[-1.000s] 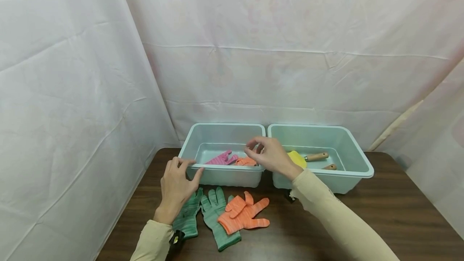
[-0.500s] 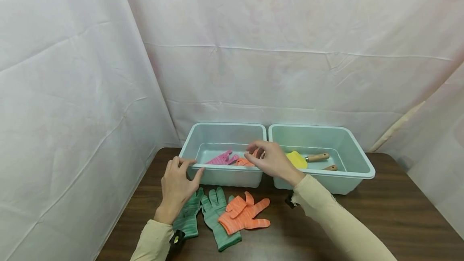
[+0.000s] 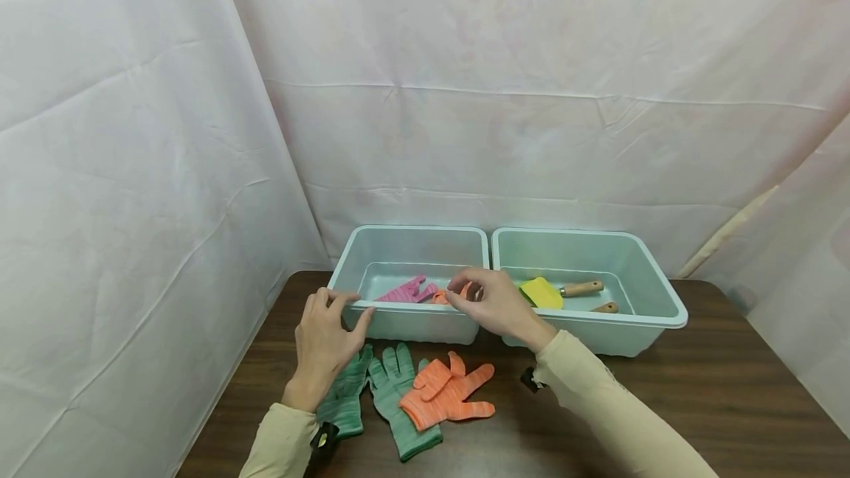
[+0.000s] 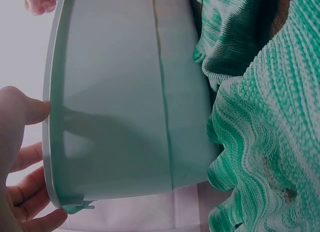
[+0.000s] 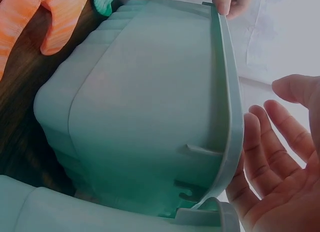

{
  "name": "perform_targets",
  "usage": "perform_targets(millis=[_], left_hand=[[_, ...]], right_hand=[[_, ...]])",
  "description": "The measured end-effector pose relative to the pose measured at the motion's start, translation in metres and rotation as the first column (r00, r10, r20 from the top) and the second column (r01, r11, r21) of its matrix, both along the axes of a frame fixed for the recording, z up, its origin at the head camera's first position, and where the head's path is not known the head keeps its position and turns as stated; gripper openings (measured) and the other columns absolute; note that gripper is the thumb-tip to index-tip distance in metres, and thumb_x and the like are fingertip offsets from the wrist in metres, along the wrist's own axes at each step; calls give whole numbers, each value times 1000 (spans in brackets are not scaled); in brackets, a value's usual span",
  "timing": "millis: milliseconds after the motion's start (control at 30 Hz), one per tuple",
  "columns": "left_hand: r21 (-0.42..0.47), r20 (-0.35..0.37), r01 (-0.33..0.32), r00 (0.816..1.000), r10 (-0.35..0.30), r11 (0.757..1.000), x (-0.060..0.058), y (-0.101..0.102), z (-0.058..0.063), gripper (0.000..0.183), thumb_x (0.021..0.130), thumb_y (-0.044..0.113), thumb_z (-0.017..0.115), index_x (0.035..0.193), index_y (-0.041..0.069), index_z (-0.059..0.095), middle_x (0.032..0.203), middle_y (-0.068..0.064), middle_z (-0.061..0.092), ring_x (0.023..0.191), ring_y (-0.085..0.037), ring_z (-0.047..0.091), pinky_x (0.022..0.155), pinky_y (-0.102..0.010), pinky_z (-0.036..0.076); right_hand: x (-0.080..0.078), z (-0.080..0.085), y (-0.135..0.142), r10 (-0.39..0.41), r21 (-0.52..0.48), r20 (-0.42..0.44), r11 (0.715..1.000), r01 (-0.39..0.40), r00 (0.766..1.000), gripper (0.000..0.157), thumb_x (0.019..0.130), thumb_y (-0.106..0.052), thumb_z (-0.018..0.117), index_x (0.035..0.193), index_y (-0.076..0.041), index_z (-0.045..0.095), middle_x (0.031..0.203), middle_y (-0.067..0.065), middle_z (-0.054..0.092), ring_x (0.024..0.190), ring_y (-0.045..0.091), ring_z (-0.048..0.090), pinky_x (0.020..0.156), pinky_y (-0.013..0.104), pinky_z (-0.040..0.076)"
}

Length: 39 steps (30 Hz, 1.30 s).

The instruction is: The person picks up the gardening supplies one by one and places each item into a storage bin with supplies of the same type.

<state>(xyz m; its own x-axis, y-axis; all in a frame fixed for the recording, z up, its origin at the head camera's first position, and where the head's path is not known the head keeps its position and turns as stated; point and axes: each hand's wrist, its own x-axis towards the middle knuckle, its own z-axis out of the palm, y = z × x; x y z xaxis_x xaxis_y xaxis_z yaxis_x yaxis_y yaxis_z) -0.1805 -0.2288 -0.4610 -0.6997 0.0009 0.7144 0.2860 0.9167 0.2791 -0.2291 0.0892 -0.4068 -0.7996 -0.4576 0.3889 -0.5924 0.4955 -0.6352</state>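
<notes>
My left hand (image 3: 325,338) holds the front left corner of the left pale-green plastic bin (image 3: 412,324). Its thumb is at the front rim and the fingers reach over the side, also seen in the left wrist view. Over the bin's front right corner is my right hand (image 3: 494,305), fingers loosely curved, with nothing between thumb and fingers in the right wrist view. Inside that bin lie a pink glove (image 3: 403,291) and an orange glove (image 3: 440,297), the latter partly hidden by my right hand. Green gloves (image 3: 398,397) and another orange glove (image 3: 451,393) lie on the table in front.
A second pale-green bin (image 3: 578,334) stands right beside the first. In it are a yellow-headed tool (image 3: 543,293) with a wooden handle (image 3: 582,288) and another wooden handle (image 3: 606,307). White cloth (image 3: 425,131) hangs behind the dark wooden table (image 3: 664,389).
My right hand has dipped slightly toward the left bin's front rim, uncovering more of the yellow tool. My left hand and the gloves on the table have stayed put.
</notes>
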Motion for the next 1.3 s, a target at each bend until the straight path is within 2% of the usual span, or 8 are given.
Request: perform_targets(millis=[367,533,967,1100,1300], left_hand=[[-3,4,-3,1000,3,1000,0,0,-1,37,86,41,88,108,11,81,98,-15,61,88,-36,60,55,-50,53],[-2,1,-3,1000,3,1000,0,-1,-1,37,86,41,88,108,11,81,98,-15,61,88,-36,60,54,-50,53],[-3,-1,-1,1000,1,1000,1,0,-1,37,87,41,88,108,12,81,98,-15,61,87,-35,60,53,-49,53],[-2,-3,0,1000,0,1000,1,0,0,36,86,40,88,108,12,81,98,-15,61,87,-35,59,53,-49,52],[-2,1,-4,1000,4,1000,2,0,0,36,86,40,88,109,12,81,99,-15,61,87,-35,60,52,-48,52]], right_hand=[[8,-2,0,8,-51,-18,999,-8,1000,4,98,-26,79,101,-24,79,86,-13,72,72,2,65,68,25,57],[15,-3,0,41,-56,-42,998,-43,998,7,95,-22,81,102,-22,79,88,-11,73,73,2,65,68,25,58],[27,-9,1,108,-63,-16,992,-109,994,7,97,-19,80,102,-23,78,92,-12,74,77,2,67,69,25,59],[30,-12,3,152,-53,9,987,-151,988,8,96,-20,81,104,-22,78,93,-11,74,77,2,66,69,24,59],[34,-21,4,241,0,72,970,-242,968,11,99,-26,78,109,-22,77,91,-11,74,76,0,66,69,24,59]])
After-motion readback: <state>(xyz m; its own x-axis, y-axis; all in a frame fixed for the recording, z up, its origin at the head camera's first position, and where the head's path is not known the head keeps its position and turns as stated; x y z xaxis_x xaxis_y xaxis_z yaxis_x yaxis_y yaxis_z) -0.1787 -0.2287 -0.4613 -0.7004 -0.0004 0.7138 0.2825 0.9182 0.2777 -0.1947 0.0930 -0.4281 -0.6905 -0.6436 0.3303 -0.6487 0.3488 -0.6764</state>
